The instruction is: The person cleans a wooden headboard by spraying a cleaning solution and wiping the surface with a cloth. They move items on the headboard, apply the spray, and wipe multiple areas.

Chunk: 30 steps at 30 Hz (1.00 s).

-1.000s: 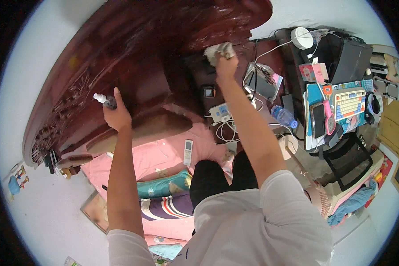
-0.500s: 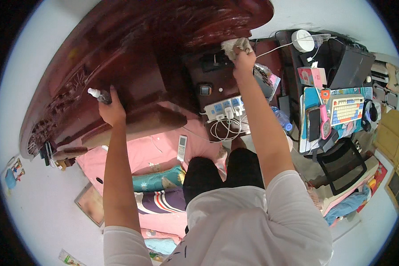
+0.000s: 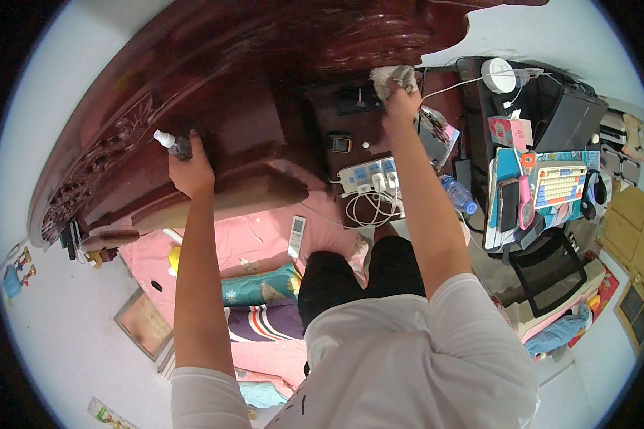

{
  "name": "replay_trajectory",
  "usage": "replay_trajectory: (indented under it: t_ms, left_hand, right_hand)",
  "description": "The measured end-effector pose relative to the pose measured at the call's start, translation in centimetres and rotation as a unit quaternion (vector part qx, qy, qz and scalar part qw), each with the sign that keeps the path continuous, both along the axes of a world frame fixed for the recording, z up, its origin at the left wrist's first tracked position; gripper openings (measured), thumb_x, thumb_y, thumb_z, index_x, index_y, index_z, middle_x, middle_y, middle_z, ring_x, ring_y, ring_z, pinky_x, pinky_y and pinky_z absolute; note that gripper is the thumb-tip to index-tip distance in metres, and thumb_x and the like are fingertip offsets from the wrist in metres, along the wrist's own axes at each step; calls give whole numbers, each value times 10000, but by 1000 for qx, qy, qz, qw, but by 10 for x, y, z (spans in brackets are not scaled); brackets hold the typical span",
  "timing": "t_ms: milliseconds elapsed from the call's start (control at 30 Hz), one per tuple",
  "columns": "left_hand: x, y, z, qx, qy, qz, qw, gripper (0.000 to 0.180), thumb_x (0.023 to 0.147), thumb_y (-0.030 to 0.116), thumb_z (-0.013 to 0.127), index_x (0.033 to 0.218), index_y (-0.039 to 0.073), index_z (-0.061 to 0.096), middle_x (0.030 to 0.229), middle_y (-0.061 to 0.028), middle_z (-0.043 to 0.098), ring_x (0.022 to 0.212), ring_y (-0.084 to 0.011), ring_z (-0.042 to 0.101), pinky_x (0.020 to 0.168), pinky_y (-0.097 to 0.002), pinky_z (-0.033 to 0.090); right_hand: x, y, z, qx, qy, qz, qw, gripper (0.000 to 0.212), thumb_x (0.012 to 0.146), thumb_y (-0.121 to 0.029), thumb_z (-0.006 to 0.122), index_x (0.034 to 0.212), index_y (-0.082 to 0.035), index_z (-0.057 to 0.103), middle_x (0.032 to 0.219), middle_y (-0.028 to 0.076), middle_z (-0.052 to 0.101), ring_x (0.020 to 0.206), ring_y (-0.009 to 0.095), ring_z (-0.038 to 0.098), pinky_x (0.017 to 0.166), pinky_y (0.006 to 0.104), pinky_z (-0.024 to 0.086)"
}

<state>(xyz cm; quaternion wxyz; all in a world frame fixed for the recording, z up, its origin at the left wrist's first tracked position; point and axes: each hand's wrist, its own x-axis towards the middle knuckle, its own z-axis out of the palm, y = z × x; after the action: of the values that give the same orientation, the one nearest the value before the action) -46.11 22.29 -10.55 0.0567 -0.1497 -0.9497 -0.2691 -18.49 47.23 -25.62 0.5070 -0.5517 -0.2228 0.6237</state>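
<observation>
From my remote seat, I find the cloth (image 3: 386,80) at the far edge of the dark red tabletop (image 3: 372,127), just below the carved headboard's right end. It is bunched, so I can read no clear long axis. It lies just beyond the fingers of my right hand (image 3: 402,109), away from the body and slightly toward the left. That hand is closed on it; how hard it presses, I cannot tell.

My left hand (image 3: 192,171) is well apart, leftward and closer to the body, in front of the headboard (image 3: 229,86). It grips a small bottle (image 3: 172,143) with its thumb extended; the bottle's long axis slants, white cap up and to the left.

Around the cloth, I see a flat black item (image 3: 358,101) near its left side and a clear pouch (image 3: 436,134) to the right, partly behind my forearm. Toward the body sit a square-screened watch (image 3: 340,144), a small white disc (image 3: 366,145) and, partly behind my right forearm, a white power strip (image 3: 365,174) with cables plugged in.
</observation>
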Motion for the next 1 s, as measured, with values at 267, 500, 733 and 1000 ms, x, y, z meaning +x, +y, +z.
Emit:
replay_trajectory:
  t_ms: [267,500,733,1000]
  left_hand:
    - [3,1,3,-4,12,-6,1000,610,797,566,706,1028,2,673,972,-161,716,903,-350,676,820,-456,496]
    - [1,2,3,-27,12,-8,1000,610,790,560,712,1034,2,673,976,-168,715,929,-370,672,826,-459,499]
    - [7,5,6,-14,40,-20,999,576,802,559,693,973,9,672,916,-161,712,879,-370,676,788,-473,503]
    - [3,4,4,-25,33,-19,999,655,787,598,693,1029,-11,678,951,-188,712,895,-385,678,800,-487,506]
  right_hand:
    - [-58,-43,12,-39,67,27,997,332,815,74,595,1141,12,588,1051,81,636,918,214,617,795,355,509]
    - [-76,-59,10,-51,123,44,990,325,806,67,610,1122,-2,584,1027,82,634,869,211,621,743,355,507]
    - [-27,-19,4,-103,41,24,994,222,782,24,645,979,-73,616,839,26,626,635,146,574,443,297,387]
    - [30,28,-3,-4,16,15,1000,353,796,68,628,1145,12,620,1023,98,668,879,221,652,735,358,537]
